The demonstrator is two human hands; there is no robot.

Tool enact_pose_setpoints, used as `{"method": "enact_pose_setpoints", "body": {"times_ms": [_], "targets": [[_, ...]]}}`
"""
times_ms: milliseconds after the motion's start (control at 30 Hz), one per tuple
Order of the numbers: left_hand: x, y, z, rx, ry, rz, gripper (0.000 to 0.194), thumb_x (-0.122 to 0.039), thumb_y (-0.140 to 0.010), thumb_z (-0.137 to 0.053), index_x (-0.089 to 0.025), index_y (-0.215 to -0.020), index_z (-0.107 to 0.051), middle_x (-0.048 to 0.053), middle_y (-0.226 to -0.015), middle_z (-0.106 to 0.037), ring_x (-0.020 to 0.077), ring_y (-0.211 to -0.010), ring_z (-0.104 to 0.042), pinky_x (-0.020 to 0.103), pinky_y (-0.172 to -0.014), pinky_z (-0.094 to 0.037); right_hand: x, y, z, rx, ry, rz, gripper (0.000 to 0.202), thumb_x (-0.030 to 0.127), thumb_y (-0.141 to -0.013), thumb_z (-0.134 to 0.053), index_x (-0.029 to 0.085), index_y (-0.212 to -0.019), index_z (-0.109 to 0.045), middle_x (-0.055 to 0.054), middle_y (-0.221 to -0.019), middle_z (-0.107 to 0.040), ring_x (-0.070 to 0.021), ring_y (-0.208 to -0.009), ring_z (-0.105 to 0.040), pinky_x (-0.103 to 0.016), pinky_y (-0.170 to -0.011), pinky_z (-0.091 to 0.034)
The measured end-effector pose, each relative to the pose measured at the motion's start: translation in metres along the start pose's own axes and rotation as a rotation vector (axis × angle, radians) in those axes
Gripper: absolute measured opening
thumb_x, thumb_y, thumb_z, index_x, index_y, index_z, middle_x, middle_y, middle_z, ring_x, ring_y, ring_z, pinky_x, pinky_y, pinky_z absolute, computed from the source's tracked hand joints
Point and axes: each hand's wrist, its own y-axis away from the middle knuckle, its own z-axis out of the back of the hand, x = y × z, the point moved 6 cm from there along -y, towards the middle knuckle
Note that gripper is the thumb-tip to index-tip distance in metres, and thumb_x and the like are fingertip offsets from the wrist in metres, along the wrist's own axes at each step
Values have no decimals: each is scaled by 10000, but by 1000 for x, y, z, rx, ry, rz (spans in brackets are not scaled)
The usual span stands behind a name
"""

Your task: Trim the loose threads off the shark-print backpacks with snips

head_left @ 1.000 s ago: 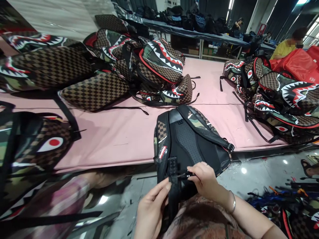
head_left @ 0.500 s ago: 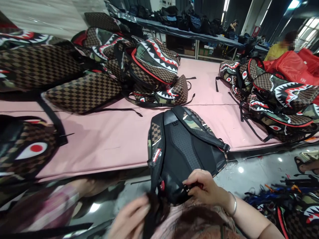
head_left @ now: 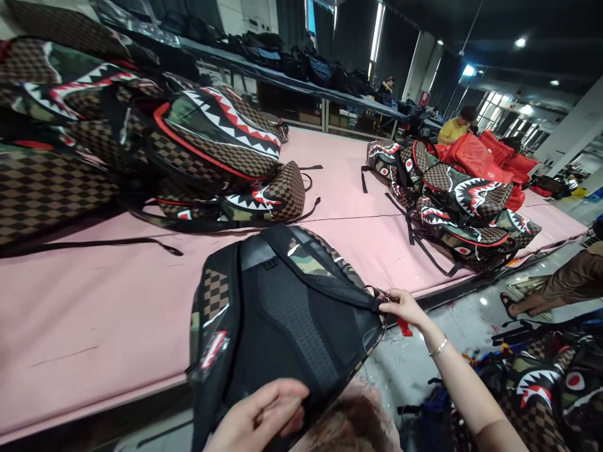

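Note:
A backpack (head_left: 301, 326) with a black mesh back panel and checkered, camouflage-patterned straps leans on the table edge, its back facing me. My right hand (head_left: 400, 307) is closed at the lower end of its right shoulder strap (head_left: 325, 276), by the buckle. Thin dark tips stick out at those fingers, and a small red piece (head_left: 404, 326) shows just below; I cannot make out what they belong to. Over the lower back panel, my left hand (head_left: 268, 408) has loosely curled fingers, with no object visible in them. The backpack's bottom is partly hidden behind this hand.
Shark-mouth backpacks (head_left: 221, 132) are piled on the left of the pink table (head_left: 132, 314), and another pile (head_left: 452, 201) lies at the right beside red bags (head_left: 480, 154). More bags (head_left: 541, 383) sit low at the right. A person in yellow (head_left: 452, 130) is farther back.
My right hand has moved from the backpack's bottom up and right to the strap end. The left hand has come onto the lower back panel. The view has swung right.

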Motion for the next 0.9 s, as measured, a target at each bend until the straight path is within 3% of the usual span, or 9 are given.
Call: {"method": "enact_pose_setpoints", "body": {"times_ms": [100,167,267,367,500,667,800,900], "targets": [[-5,-19,-21,-106,145,-62,457,-460,-527,-749,-202,-893,-658,48,-811,-664,192,-720,-629,287,-700,-512,8,14,-35,95,-68,-12,383,400,-521,-759,128,-770,-657,83,-489,-428,-52,-452,-339,-197,-462,-285],[-8,-22,-26,-236,244,-116,585,-390,-492,-781,-226,-1029,-613,66,-1032,-623,200,-813,-637,301,-754,-518,20,25,-65,149,-179,-10,395,396,-525,-768,133,-793,-648,111,-462,-323,-34,-432,-237,-192,-444,-198],[-14,-13,-23,-397,346,-191,627,-365,-500,-783,-243,-1086,-598,50,-1048,-599,194,-859,-625,294,-785,-517,38,40,-104,179,-344,14,379,395,-543,-771,143,-785,-624,113,-478,-297,-33,-441,-201,-197,-449,-152],[-22,5,-11,-538,309,-256,499,-382,-501,-780,-217,-962,-683,47,-980,-612,180,-824,-605,282,-806,-505,50,51,-127,152,-405,34,361,410,-560,-761,154,-764,-609,110,-472,-302,-42,-439,-215,-200,-441,-156],[-29,14,0,-613,167,-288,393,-395,-505,-769,-226,-859,-735,44,-930,-618,158,-739,-581,261,-732,-507,50,56,-136,129,-385,37,368,400,-532,-780,164,-746,-595,106,-470,-320,-47,-435,-242,-200,-436,-178],[-43,7,-3,-651,32,-437,129,-365,-577,-703,-250,-627,-731,35,-690,-653,194,-737,-566,279,-713,-479,45,56,-128,101,-308,21,370,419,-546,-769,165,-739,-581,97,-490,-339,-48,-436,-243,-200,-434,-186],[-42,1,-8,-674,38,-426,112,-328,-621,-644,-228,-582,-677,24,-620,-637,175,-622,-559,260,-606,-459,49,59,-122,113,-191,61,342,418,-596,-745,164,-753,-579,93,-503,-327,-52,-448,-253,-195,-436,-205],[-36,4,-7,-736,80,-387,143,-351,-643,-609,-217,-597,-631,3,-562,-594,153,-526,-518,249,-533,-432,63,61,-118,187,-110,136,325,394,-653,-712,167,-843,-578,56,-613,-449,-65,-498,-349,-191,-464,-286]]}}
